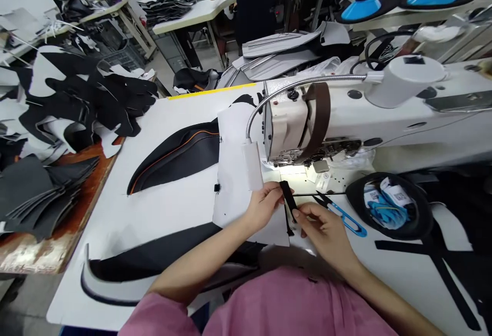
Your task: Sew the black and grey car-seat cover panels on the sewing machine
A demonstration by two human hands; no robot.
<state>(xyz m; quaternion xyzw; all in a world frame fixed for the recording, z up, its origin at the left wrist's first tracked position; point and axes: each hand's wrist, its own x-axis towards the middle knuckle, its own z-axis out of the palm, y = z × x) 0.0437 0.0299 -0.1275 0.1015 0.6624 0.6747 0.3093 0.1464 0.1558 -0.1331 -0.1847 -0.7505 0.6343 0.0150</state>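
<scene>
Between my two hands, just below the sewing machine head [286, 131], is a short black strip [288, 197]. My left hand [265, 205] pinches its upper end with thumb and fingers. The strip's lower end is gripped by my right hand [321, 228]. Beside my left hand lies a white sheet [236, 172] with a small black clip on its edge. A black curved panel with orange piping [180, 156] rests to the left. Blue-handled snips [348, 220] lie right of my right hand.
A black bowl [417, 223] holds blue items with white labels. Black strips [446, 274] lie at the right. A long black panel [154, 254] is near my left forearm. Dark cut pieces [49, 192] are stacked on a brown table. Another person [253, 2] stands behind the machine.
</scene>
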